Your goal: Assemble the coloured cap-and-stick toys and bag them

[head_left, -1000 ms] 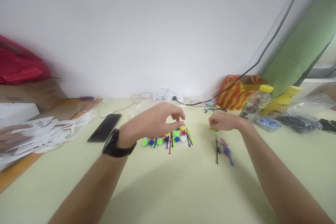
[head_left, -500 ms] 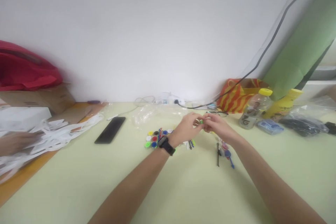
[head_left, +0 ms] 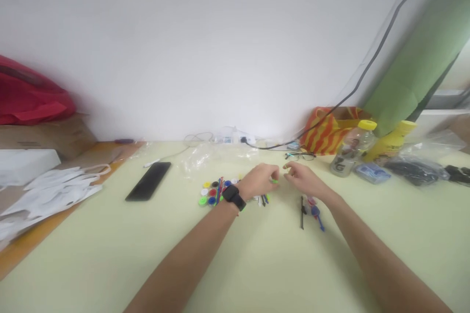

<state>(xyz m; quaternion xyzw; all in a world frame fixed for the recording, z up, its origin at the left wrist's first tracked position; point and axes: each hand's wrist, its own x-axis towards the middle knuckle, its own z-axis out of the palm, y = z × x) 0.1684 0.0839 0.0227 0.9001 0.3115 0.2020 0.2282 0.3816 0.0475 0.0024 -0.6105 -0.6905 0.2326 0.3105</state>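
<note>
My left hand (head_left: 259, 179), with a dark watch (head_left: 232, 194) on its wrist, pinches a small green plastic piece (head_left: 274, 181) at its fingertips. Just to the right, my right hand (head_left: 304, 179) has thumb and forefinger closed on a thin yellow plastic piece (head_left: 286, 167); its full shape is hidden. A small gap separates the two hands. Under and beside my left wrist lie small round coloured discs (head_left: 212, 192) and thin coloured sticks (head_left: 263, 200), some with arrow tips. Below my right hand rest a black arrow stick (head_left: 302, 215) and a blue arrow piece (head_left: 316, 214).
A black phone (head_left: 149, 181) lies to the left, with white strips (head_left: 62, 188) beyond it. Clear plastic wrap (head_left: 200, 159) and a power strip (head_left: 235, 139) are by the wall. Two yellow-capped bottles (head_left: 347, 154) and a striped bag (head_left: 321, 132) stand at right.
My hands, together before at the green piece, have drawn slightly apart. Another person's hand at the far left has left the view. The camera view has shifted a little.
</note>
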